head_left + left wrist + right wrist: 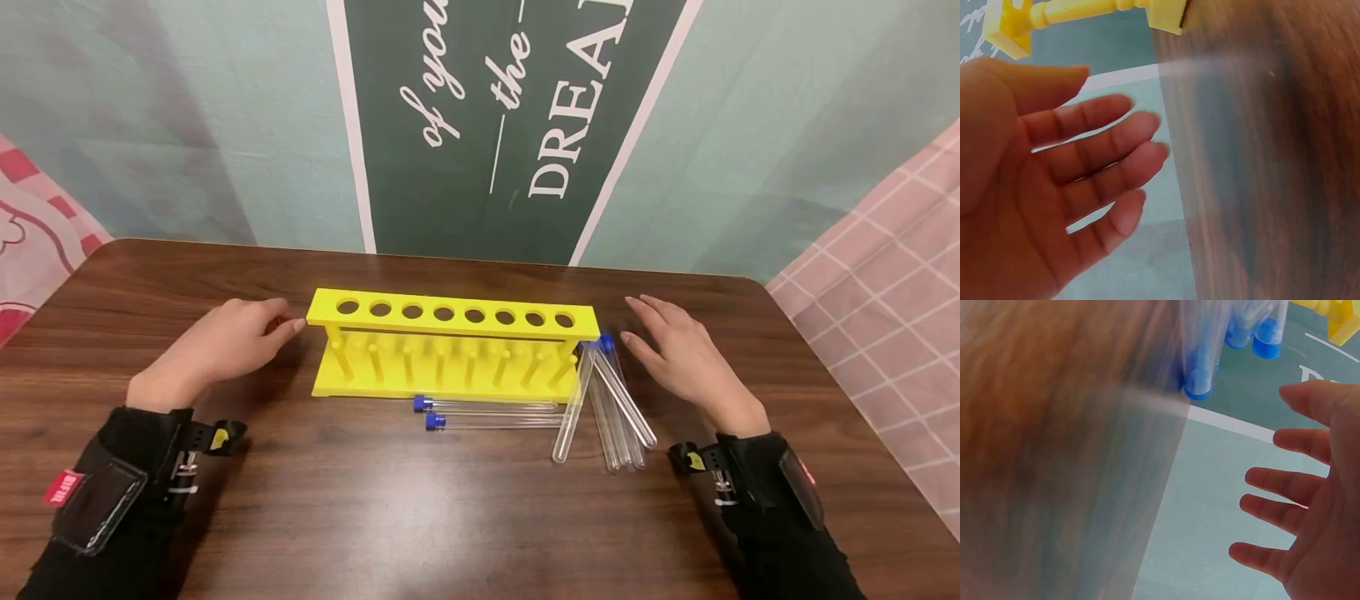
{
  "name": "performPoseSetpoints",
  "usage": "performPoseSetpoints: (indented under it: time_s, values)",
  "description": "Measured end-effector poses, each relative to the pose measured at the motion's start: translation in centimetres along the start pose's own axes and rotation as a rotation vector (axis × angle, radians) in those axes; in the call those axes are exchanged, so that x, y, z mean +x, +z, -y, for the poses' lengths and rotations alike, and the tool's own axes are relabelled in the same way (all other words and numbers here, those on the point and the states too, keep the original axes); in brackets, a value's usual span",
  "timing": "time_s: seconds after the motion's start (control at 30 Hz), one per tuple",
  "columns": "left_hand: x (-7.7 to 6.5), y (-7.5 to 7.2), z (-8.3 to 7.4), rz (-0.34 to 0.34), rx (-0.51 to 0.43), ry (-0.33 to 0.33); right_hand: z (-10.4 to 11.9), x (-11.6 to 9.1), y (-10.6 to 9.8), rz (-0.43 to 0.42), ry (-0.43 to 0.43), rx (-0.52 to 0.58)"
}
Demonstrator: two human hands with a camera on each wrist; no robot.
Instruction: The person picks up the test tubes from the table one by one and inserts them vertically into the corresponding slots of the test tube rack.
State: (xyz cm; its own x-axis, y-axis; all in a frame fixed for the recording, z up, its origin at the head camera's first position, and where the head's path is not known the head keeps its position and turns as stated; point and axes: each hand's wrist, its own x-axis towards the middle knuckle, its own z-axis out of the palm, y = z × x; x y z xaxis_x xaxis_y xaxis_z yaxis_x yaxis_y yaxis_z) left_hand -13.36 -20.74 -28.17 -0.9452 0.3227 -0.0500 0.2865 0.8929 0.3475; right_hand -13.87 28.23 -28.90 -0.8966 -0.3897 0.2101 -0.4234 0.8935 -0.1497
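A yellow test tube rack point(450, 313) with a row of holes and pegs stands on the table. My left hand point(236, 343) is at its left end, thumb tip close by the top bar; the left wrist view shows the palm point(1022, 181) with nothing in it and the fingers relaxed. To the right of the rack, my right hand point(678, 354) is held with fingers extended and holds nothing. Beside it lies a loose pile of clear test tubes point(618, 408) with blue caps point(1199, 384). Two more test tubes point(495, 422) lie sideways along the rack's front edge.
The dark wooden table point(420, 517) runs back to a green printed backdrop point(262, 125) with white lettering. Pink tiled cloth point(885, 300) hangs at the right, and a pink and red patterned cloth point(37, 225) at the left.
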Motion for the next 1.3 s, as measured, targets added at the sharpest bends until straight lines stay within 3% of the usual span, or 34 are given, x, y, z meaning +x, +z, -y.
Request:
performPoseSetpoints:
  time_s: [0.2,0.43,0.77,1.3]
  values:
    - [0.2,0.3,-0.7,0.17,-0.13,0.042,0.3,-0.4,-0.5,-0.026,0.033,0.016]
    - [0.2,0.6,-1.6,0.318,-0.174,0.05,0.9,-0.6,-1.3,0.021,0.069,0.029]
    - [0.4,1.0,-2.4,0.333,-0.14,-0.008,2.1,-0.3,-2.3,0.113,0.089,0.026]
    - [0.7,1.4,-2.4,0.329,-0.13,-0.058,4.8,-0.5,-3.8,0.14,0.082,0.079]
